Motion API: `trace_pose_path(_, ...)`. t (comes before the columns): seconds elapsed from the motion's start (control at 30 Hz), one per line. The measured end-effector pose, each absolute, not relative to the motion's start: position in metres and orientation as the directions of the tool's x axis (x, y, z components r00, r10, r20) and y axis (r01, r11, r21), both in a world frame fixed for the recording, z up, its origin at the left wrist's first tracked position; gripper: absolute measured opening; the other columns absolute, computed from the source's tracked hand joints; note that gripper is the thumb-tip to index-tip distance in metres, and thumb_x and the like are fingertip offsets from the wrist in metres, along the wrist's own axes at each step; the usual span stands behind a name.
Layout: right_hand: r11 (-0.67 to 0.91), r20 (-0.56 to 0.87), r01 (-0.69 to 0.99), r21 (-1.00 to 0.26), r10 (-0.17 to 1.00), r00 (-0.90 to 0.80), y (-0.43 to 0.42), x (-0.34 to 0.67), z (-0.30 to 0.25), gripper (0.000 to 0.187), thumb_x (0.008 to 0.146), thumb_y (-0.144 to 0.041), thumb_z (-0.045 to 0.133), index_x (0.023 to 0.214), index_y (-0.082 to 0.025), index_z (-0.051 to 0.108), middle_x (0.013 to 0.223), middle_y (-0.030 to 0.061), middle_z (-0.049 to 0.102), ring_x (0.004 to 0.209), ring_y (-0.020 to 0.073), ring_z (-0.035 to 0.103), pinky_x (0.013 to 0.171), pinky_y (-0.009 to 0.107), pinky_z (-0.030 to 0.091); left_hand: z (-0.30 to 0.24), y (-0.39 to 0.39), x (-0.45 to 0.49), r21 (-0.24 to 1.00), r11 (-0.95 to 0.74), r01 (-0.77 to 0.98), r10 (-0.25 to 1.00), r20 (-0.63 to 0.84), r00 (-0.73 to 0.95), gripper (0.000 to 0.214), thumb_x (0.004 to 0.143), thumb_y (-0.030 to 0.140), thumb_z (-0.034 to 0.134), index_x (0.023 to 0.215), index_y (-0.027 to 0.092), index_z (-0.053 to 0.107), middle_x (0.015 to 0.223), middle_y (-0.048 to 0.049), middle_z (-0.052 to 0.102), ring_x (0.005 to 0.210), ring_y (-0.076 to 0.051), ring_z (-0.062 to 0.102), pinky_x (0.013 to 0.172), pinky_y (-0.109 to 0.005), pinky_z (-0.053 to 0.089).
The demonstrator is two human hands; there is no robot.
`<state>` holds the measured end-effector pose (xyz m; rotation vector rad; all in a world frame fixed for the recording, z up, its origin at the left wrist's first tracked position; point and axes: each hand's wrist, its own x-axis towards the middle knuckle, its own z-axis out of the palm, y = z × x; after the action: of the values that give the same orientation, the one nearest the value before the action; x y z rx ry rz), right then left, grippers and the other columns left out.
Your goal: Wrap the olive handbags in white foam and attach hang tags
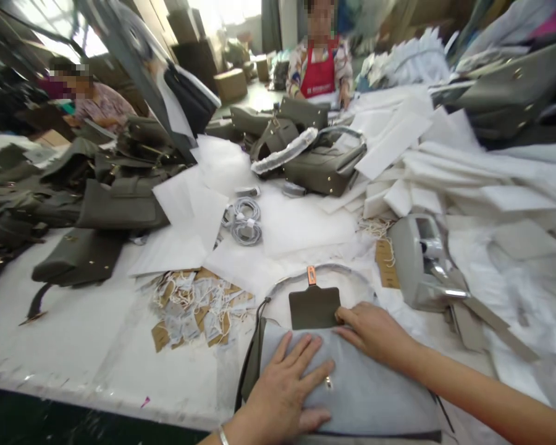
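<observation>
A handbag [375,389] lies in front of me at the table's edge, with a pale blue-grey face and darker olive edges. My left hand [291,383] rests on that face, fingers spread, close to a small gold metal fitting [328,382]. At the bag's top, my right hand [373,334] pinches the side edge of an olive flap [312,308]. The flap points away from me, and an orange-covered clasp piece [311,275] sits at its tip. Behind it arches the bag's wrapped handle [343,268].
Tags with strings [199,309] lie heaped at left. Coiled grey straps [246,222] and white foam sheets [306,225] are beyond. A grey bag [412,262] stands at right, near stacked foam [482,179]. Olive bags [125,198] crowd the left; a person in a red apron [320,71] is opposite.
</observation>
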<state>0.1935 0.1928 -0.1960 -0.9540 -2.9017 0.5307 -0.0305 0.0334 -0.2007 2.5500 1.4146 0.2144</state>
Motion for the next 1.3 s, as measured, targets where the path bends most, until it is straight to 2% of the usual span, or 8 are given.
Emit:
trace_pose_path(0.13,0.617,0.109,0.602,-0.507,0.739,-0.665,0.209,0.164,-0.188,0.023,0.098,-0.027,0.049,0.114,-0.015,0.061,0.106,0.0133,0.072,0.098,0.0249,0.068,0.084,0.036,0.050,-0.218,0.040,-0.035,-0.015,-0.641,0.768,0.739,0.259,0.622,0.075,0.088,0.072,0.046,0.149,0.029,0.039,0.150,-0.0101,0.049,0.137,-0.025,0.047,0.116,-0.045,0.030)
trace_pose_path(0.23,0.483,0.081,0.580,-0.656,0.809,-0.582,0.225,0.137,-0.184,0.041,0.094,-0.026,0.052,0.133,-0.011,0.055,0.112,0.0166,0.073,0.102,0.0268,0.069,0.087,0.038,0.052,-0.228,0.046,-0.038,-0.144,-0.651,0.745,0.680,0.327,0.657,0.075,0.088,0.074,0.042,0.149,0.029,0.040,0.145,-0.0100,0.055,0.133,-0.024,0.051,0.114,-0.042,0.033)
trace_pose_path(0.47,0.595,0.222,0.307,-0.743,0.651,-0.726,0.181,0.151,-0.164,0.032,0.098,-0.029,0.044,0.105,-0.021,0.074,0.094,0.0046,0.078,0.089,0.0211,0.071,0.081,0.031,0.056,-0.235,0.049,-0.044,-0.175,-0.674,0.718,0.621,0.391,0.679,0.069,0.090,0.067,0.050,0.148,0.030,0.041,0.142,-0.0084,0.058,0.126,-0.022,0.057,0.110,-0.038,0.039)
trace_pose_path(0.63,0.754,0.304,0.132,-0.643,0.409,-0.860,0.125,0.183,-0.172,0.030,0.094,-0.023,0.050,0.112,-0.020,0.074,0.120,0.0115,0.072,0.114,0.0232,0.067,0.102,0.037,0.050,-0.259,0.056,-0.040,-0.145,-0.670,0.728,0.586,0.500,0.638,0.052,0.094,0.052,0.054,0.140,0.028,0.050,0.121,-0.0036,0.071,0.111,-0.018,0.066,0.112,-0.034,0.040)
trace_pose_path(0.77,0.809,0.261,0.179,-0.560,0.378,-0.888,0.104,0.191,-0.172,0.031,0.093,-0.025,0.056,0.121,-0.023,0.070,0.128,0.0095,0.068,0.123,0.0223,0.061,0.112,0.039,0.042,-0.275,0.062,-0.035,-0.119,-0.668,0.734,0.497,0.663,0.560,0.035,0.098,0.046,0.046,0.124,0.027,0.061,0.099,0.0010,0.076,0.094,-0.015,0.071,0.113,-0.031,0.040)
trace_pose_path(0.97,0.819,0.261,0.156,-0.552,0.347,-0.901,0.099,0.195,-0.169,0.040,0.094,-0.029,0.056,0.132,-0.023,0.063,0.133,0.0129,0.065,0.125,0.0251,0.059,0.111,0.042,0.043,-0.276,0.049,-0.033,-0.029,-0.651,0.758,0.416,0.822,0.389,0.061,0.097,0.065,0.030,0.104,0.019,0.068,0.083,-0.0034,0.076,0.075,-0.016,0.073,0.100,-0.032,0.054)
trace_pose_path(1.1,0.809,0.267,0.174,-0.561,0.376,-0.887,0.096,0.197,-0.177,0.036,0.095,-0.027,0.053,0.129,-0.024,0.064,0.129,0.0106,0.068,0.127,0.0253,0.058,0.111,0.044,0.043,-0.263,0.032,-0.033,-0.184,-0.673,0.717,0.374,0.751,0.544,0.037,0.099,0.047,0.049,0.111,0.018,0.069,0.092,-0.0050,0.078,0.085,-0.015,0.074,0.088,-0.024,0.059)
trace_pose_path(1.3,0.838,0.286,0.154,-0.524,0.343,-0.895,0.097,0.200,-0.190,0.036,0.097,-0.025,0.051,0.130,-0.019,0.064,0.132,0.0139,0.065,0.130,0.0254,0.055,0.112,0.045,0.042,-0.228,0.027,-0.029,-0.270,-0.841,0.468,0.252,0.569,0.782,0.022,0.100,0.022,0.052,0.108,0.015,0.071,0.108,-0.0028,0.077,0.112,-0.014,0.068,0.102,-0.022,0.051)
